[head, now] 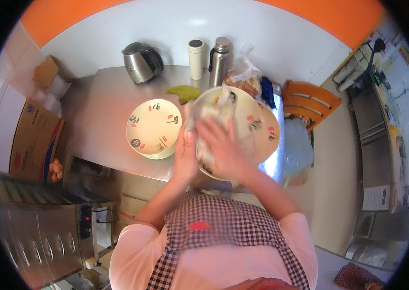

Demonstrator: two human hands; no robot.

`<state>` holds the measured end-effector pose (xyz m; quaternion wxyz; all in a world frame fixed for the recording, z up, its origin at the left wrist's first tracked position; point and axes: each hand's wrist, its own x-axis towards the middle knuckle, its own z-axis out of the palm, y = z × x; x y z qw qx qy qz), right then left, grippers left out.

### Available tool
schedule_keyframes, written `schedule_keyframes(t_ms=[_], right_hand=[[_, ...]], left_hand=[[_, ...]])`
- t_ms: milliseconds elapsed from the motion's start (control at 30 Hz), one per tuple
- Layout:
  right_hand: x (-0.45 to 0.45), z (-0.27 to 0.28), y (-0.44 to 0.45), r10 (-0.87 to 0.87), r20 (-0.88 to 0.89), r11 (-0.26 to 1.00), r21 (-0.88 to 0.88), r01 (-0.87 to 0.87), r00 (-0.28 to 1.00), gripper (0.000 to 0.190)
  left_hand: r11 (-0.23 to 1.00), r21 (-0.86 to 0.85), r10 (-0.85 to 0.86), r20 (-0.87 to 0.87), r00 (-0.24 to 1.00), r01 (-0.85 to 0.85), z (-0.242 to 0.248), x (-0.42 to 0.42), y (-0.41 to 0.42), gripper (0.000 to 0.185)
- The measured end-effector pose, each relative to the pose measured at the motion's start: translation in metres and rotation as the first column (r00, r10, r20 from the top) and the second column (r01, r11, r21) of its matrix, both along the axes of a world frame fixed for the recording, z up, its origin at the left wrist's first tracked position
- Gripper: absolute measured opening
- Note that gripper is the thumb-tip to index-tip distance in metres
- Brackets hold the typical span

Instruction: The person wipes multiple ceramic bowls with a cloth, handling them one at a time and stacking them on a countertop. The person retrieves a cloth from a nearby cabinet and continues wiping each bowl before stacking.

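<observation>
A cream plate (pixel 208 97) with black and red characters is tilted up before me. My left hand (pixel 187 154) grips its left rim, thumb on the near side. Spread across the plate's face, my right hand (pixel 220 146) presses a whitish cloth (pixel 203 154) against it; both are blurred by motion. Another cream plate (pixel 262 125) with similar characters shows behind and to the right, partly covered by the held one. Left of my hands stands a stack of matching cream plates (pixel 153 127) on the steel table (pixel 95 119).
Along the table's back stand an electric kettle (pixel 141 63), a cream tumbler (pixel 196 59), a steel bottle (pixel 220 59) and a plastic bag (pixel 246 74). A green cloth (pixel 183 93) lies before them. At right is a wooden chair (pixel 309 101); at left, a cardboard box (pixel 32 141).
</observation>
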<state>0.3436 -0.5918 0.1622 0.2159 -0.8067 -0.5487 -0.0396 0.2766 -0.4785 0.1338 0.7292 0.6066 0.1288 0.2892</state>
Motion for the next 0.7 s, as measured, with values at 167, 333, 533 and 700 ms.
schedule_keyframes(t_ms=[167,333,533,700], right_hand=[[0.051,0.001,-0.025,-0.417,0.033,0.903,0.127,0.41,0.909,0.06],[-0.016,0.002,-0.029,0.173,-0.185,0.984,0.001,-0.176,0.967,0.056],[0.061,-0.025,-0.105,-0.318,-0.148,0.879,0.323,0.35,0.936,0.041],[0.082,-0.037,-0.179,0.281,-0.777,0.195,0.62,0.76,0.562,0.049]], left_hand=[[1.0,-0.027,0.012,0.061,0.998,-0.011,0.016,-0.002,0.001,0.044],[0.991,-0.088,0.113,0.126,0.985,-0.103,0.023,0.015,0.023,0.04],[0.966,-0.258,0.063,0.12,0.991,-0.03,0.03,0.022,0.024,0.042],[0.987,-0.157,-0.05,-0.079,0.996,0.037,-0.04,0.043,0.006,0.042]])
